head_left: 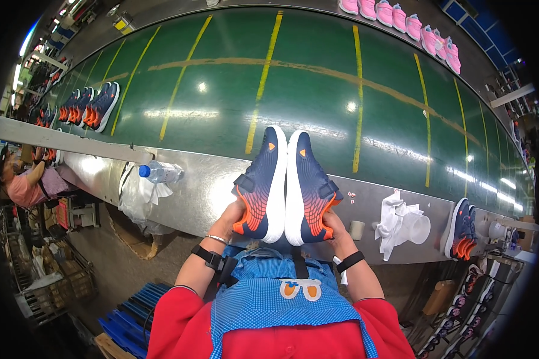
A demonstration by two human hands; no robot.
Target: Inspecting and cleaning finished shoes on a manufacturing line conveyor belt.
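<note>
Two navy sneakers with orange heels and white soles are side by side in front of me, toes pointing away and soles turned toward each other. My left hand grips the left sneaker at its heel opening. At the heel of the right sneaker, my right hand has its fingers tucked into the collar. The fingertips of both hands are mostly hidden by the shoes. Both toes reach over the edge of the green conveyor belt, which has yellow cross lines.
A steel ledge runs along the belt. On it are a water bottle, white cloth, a small roll and another navy pair. More sneakers stand on the belt at left; pink shoes line the far side. A co-worker sits left.
</note>
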